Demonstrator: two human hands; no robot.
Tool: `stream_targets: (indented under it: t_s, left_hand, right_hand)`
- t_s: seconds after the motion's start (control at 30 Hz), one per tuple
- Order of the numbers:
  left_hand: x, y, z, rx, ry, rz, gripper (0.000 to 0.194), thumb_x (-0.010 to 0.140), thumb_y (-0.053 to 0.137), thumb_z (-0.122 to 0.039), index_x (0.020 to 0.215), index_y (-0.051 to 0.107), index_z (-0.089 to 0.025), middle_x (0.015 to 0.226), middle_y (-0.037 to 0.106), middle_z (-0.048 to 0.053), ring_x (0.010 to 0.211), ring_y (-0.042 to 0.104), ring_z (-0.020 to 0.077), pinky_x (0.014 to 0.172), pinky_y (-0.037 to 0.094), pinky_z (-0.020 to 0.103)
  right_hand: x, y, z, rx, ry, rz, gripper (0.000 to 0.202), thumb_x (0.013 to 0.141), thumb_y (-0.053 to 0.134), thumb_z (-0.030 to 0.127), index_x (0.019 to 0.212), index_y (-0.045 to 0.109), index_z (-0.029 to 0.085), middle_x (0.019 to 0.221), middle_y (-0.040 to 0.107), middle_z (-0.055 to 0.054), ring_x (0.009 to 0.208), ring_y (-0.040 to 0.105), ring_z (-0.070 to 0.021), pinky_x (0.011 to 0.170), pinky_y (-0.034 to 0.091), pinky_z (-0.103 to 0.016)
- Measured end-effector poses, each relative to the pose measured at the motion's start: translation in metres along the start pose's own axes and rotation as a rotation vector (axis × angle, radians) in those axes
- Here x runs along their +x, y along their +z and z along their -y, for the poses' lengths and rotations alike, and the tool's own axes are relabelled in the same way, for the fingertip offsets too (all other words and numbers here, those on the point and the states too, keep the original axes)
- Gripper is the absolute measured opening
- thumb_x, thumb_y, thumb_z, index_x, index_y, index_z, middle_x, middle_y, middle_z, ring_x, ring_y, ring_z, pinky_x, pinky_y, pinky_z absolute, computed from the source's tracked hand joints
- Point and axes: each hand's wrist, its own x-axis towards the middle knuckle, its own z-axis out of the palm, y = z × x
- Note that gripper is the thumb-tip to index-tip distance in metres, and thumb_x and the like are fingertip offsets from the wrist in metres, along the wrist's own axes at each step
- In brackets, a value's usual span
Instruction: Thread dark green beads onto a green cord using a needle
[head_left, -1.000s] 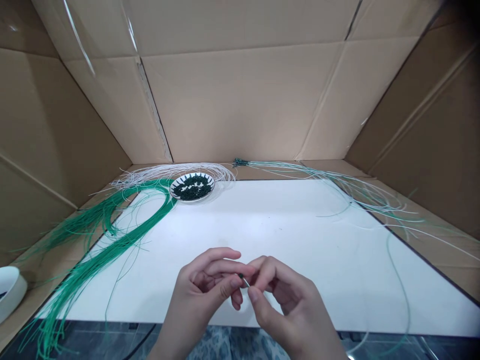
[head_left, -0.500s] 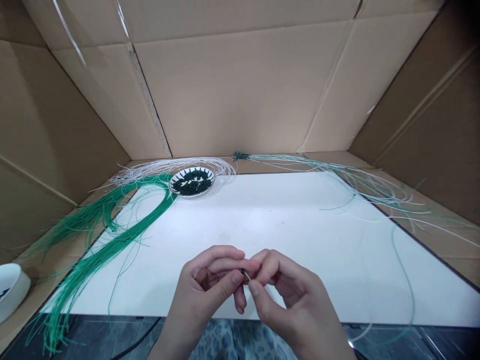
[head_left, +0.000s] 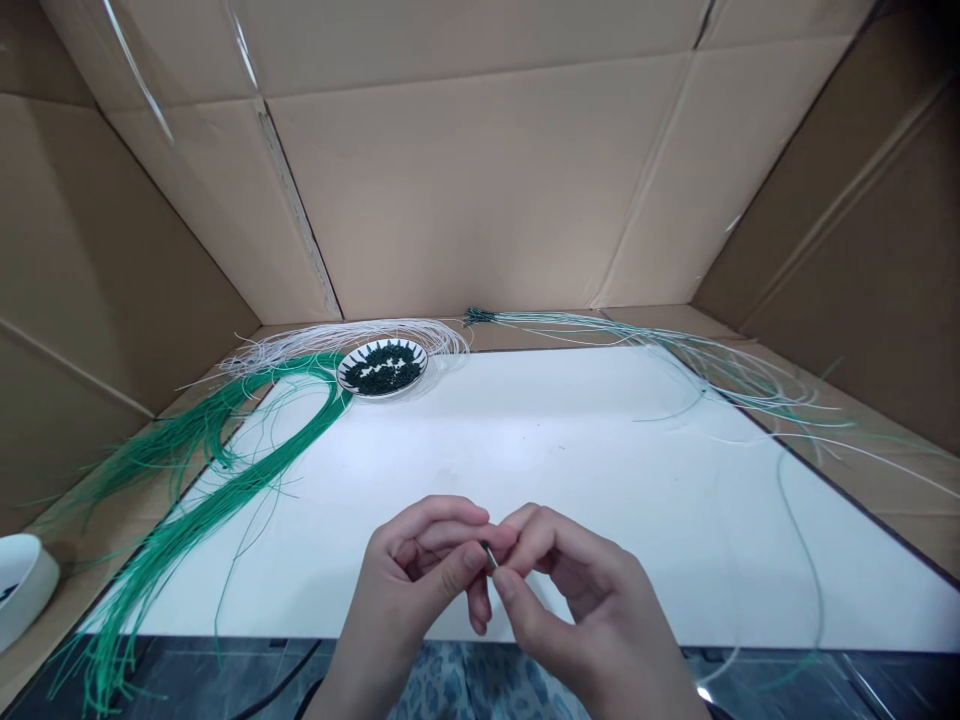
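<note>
1. From my head feed, lower centre of frame: left hand has thumb and forefinger pinched on a tiny dark-green bead-like piece; its other fingers curl loosely.
2. Right hand, just right of it: thumb and forefinger clamped on a short, thin, pale strand end; strand meets piece, can't tell if it goes in or only touches.
3. Both sit above the flat white board; upper centre-left, a round white dish with dark stripes holds similar dark bits.
4. Handling, my guess: piece near weightless, hard, easily dropped, so I'd pinch its sides with fingertips; strand light, springy, maybe slippery, so I'd grip close behind the tip, where it bends least.
</note>
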Motion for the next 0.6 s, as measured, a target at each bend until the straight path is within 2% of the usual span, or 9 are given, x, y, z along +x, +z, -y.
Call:
stream_targets:
  t_s: [0.17,0.4,0.6]
  left_hand:
    - [0.0021,-0.0017,0.0018,0.012,0.002,0.021,0.034,0.062,0.097,-0.042,0.078,0.08,-0.018,0.067,0.082,0.005,0.04,0.057,0.0092,0.046,0.051,0.021]
    - [0.0043,-0.0007,0.0033,-0.055,0.01,0.036,0.027,0.059,0.099,-0.034,0.073,0.082,-0.02,0.063,0.081,0.002,0.04,0.061,0.0082,0.041,0.048,0.016]
    - [0.0047,-0.002,0.0039,-0.016,0.017,0.042,0.028,0.059,0.099,-0.036,0.074,0.081,-0.019,0.065,0.082,0.003,0.043,0.063,0.0095,0.043,0.051,0.018]
  right_hand:
    - [0.0014,-0.0033,-0.0008,0.036,0.02,0.031,0.025,0.072,0.077,0.014,0.062,0.056,0.023,0.069,0.067,0.002,0.061,0.069,-0.0169,0.068,0.056,-0.032]
    - [0.0029,-0.0082,-0.0039,0.107,0.054,0.08,0.029,0.079,0.082,0.025,0.065,0.057,0.021,0.067,0.065,0.003,0.061,0.067,-0.0151,0.072,0.055,-0.031]
    - [0.0032,-0.0092,-0.0029,0.1,0.095,0.05,0.029,0.072,0.084,0.019,0.063,0.057,0.02,0.072,0.064,0.004,0.061,0.068,-0.0141,0.071,0.056,-0.03]
